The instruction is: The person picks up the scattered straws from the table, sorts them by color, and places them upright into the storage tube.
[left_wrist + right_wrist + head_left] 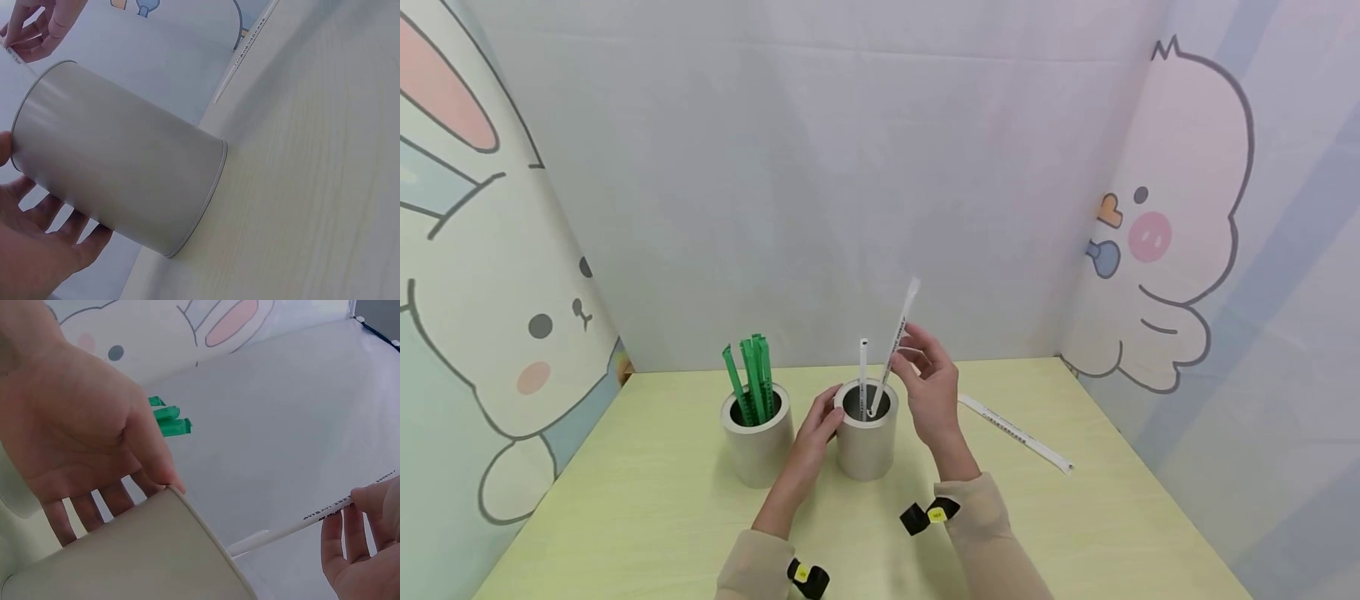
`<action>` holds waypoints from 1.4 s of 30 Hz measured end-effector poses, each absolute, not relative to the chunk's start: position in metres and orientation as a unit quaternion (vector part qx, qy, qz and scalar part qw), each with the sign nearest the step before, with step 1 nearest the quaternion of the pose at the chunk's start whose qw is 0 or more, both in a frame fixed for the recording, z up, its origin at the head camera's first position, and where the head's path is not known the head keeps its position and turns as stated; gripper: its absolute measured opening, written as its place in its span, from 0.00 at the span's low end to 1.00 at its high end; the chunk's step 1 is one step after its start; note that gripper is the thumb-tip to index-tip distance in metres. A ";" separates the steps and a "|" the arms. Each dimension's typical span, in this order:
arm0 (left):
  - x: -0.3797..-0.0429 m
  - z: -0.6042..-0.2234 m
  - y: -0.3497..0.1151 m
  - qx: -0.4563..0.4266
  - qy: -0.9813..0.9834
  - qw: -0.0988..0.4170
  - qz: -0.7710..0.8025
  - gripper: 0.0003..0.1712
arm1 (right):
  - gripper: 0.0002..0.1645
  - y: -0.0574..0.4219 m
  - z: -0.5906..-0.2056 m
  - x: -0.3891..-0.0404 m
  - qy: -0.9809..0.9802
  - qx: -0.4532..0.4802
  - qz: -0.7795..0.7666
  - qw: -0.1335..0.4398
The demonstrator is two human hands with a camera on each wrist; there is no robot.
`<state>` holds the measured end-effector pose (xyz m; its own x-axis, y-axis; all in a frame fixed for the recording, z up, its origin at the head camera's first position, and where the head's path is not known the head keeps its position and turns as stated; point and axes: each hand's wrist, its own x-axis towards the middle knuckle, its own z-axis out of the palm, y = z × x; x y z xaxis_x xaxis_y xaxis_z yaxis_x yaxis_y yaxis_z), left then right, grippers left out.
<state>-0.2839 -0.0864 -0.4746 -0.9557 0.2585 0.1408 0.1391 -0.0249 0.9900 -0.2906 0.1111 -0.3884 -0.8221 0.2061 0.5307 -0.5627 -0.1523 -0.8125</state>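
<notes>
My right hand (934, 390) pinches a white paper-wrapped straw (898, 332) between thumb and fingers. The straw leans, its lower end inside the mouth of a light grey cylindrical holder (867, 454) and its upper end high above the rim. Against the left side of that holder, my left hand (812, 435) steadies it, thumb at the rim and fingers along the wall, as the left wrist view also shows on the holder (119, 156). A second white wrapped straw (863, 362) stands upright inside the same holder.
To the left stands a matching grey holder (758, 458) with several green wrapped straws (752, 375) in it. Another white wrapped straw (1018, 434) lies slantwise on the pale yellow table (1097, 517) at the right. Cartoon-printed curtains (850, 183) enclose the back and sides.
</notes>
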 end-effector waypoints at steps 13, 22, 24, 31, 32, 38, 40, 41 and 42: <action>-0.284 -0.474 -0.086 0.144 0.697 0.041 0.701 0.30 | 0.27 0.110 -0.411 -0.302 -0.635 0.122 0.722 0.246; -0.285 -0.475 -0.086 0.153 0.689 0.042 0.708 0.31 | 0.27 0.116 -0.417 -0.304 -0.665 0.109 0.698 0.240; -0.285 -0.475 -0.086 0.152 0.689 0.040 0.708 0.30 | 0.27 0.119 -0.414 -0.303 -0.674 0.111 0.688 0.244; -0.285 -0.474 -0.085 0.152 0.686 0.043 0.710 0.30 | 0.27 0.141 -0.402 -0.295 -0.705 0.127 0.648 0.257; -0.285 -0.474 -0.085 0.153 0.685 0.043 0.711 0.30 | 0.27 0.146 -0.401 -0.295 -0.714 0.129 0.639 0.256; -0.285 -0.475 -0.086 0.146 0.690 0.037 0.708 0.30 | 0.29 0.186 -0.401 -0.298 -0.795 0.149 0.546 0.218; -0.285 -0.476 -0.086 0.147 0.692 0.037 0.706 0.30 | 0.30 0.201 -0.402 -0.296 -0.829 0.156 0.494 0.209; -0.285 -0.476 -0.086 0.148 0.693 0.037 0.705 0.30 | 0.30 0.209 -0.403 -0.295 -0.845 0.161 0.466 0.208; -0.285 -0.476 -0.086 0.148 0.694 0.037 0.704 0.30 | 0.31 0.217 -0.404 -0.294 -0.859 0.164 0.439 0.206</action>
<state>-0.2848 -0.0859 -0.4757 -0.9531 0.2585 0.1572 0.1536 -0.0342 0.9875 -0.2939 0.2173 -0.4038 -0.8618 -0.1005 0.4972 -0.4619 0.5606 -0.6872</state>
